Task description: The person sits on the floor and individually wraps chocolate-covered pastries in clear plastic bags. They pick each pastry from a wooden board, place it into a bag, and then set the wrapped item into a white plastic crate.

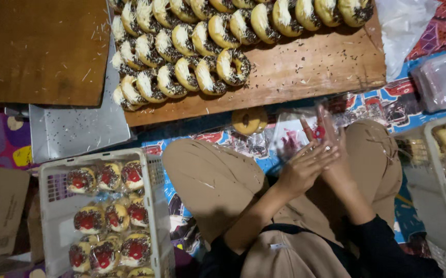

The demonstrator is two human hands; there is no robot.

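Hands (318,159) rub a clear plastic bag (326,126) with red label.

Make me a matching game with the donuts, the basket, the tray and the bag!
Things:
1. Topped donuts
2. Wrapped donuts
3. Metal tray
4. Clear bag

Places:
A. in the white basket
B. between the two hands, left hand and right hand
C. in rows on the wooden board
D. under the board's left edge, speckled with sprinkles

Pairs: 1-C, 2-A, 3-D, 4-B
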